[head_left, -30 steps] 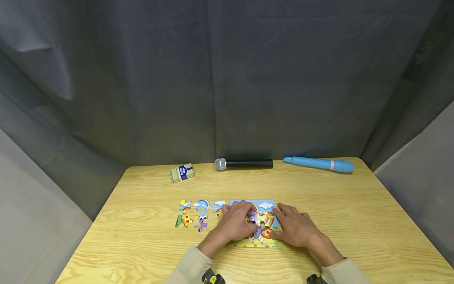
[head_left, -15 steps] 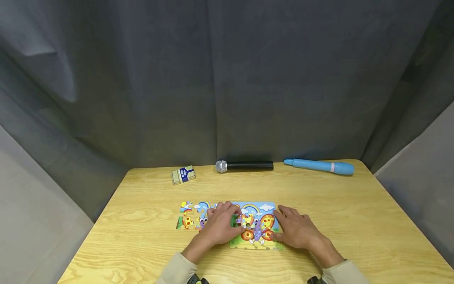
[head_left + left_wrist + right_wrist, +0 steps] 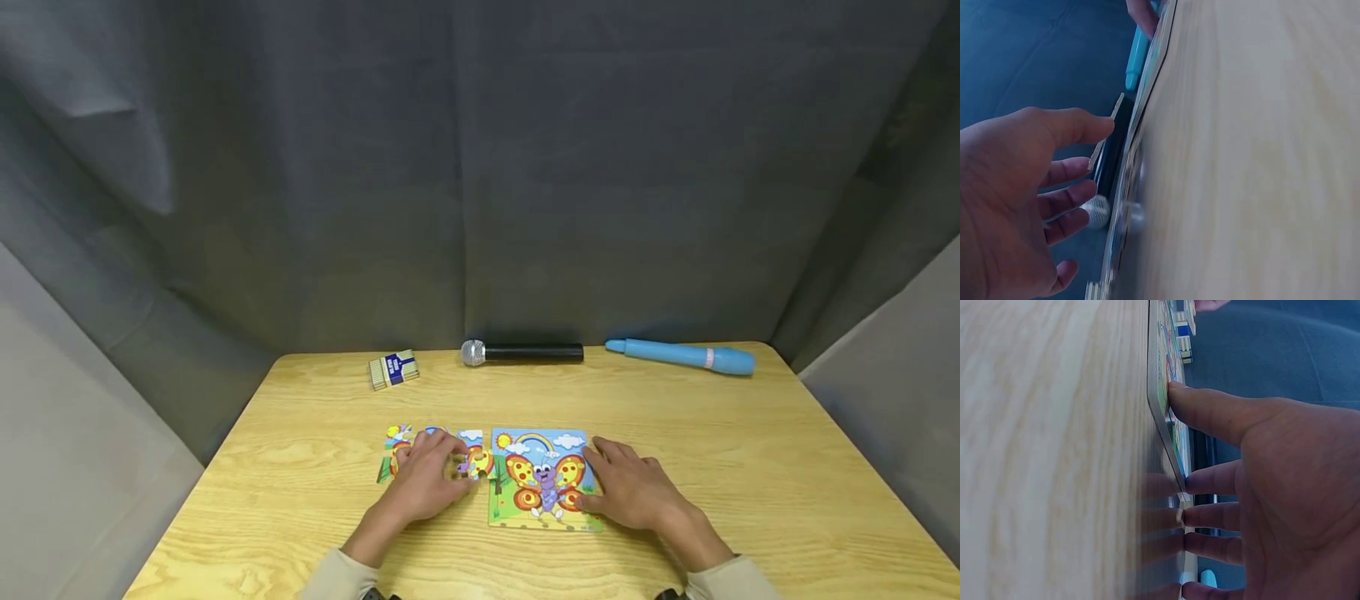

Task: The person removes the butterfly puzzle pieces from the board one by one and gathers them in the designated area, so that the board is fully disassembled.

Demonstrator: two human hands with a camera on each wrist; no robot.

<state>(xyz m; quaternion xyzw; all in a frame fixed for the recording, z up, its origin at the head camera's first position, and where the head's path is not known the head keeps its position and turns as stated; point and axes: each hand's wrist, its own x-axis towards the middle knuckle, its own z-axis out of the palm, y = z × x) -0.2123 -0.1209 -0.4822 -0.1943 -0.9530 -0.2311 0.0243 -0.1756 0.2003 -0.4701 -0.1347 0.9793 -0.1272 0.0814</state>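
My left hand (image 3: 423, 483) is left of the puzzle board (image 3: 517, 521) and pinches a thin puzzle piece (image 3: 1104, 137) between thumb and forefinger; its other fingers are spread. From above, the piece's face shows yellow, red and purple. Around and behind this hand lie loose puzzle pieces (image 3: 395, 433), some hidden by it. The board carries a picture of a purple butterfly with yellow and red wings under a rainbow. My right hand (image 3: 633, 487) rests at the board's right side, thumb on its face and fingers (image 3: 1213, 478) straight along the edge and tabletop.
Along the table's back edge lie a packet of small sticks (image 3: 393, 369), a black microphone (image 3: 528, 353) with a silver head, and a blue tapered stick (image 3: 678, 355) with a pale band. A dark curtain (image 3: 360, 183) hangs behind the wooden table (image 3: 300, 467).
My left hand has moved left, off the board, with the puzzle piece in its pinch. The butterfly picture is uncovered. My right hand has stayed at the board's right side.
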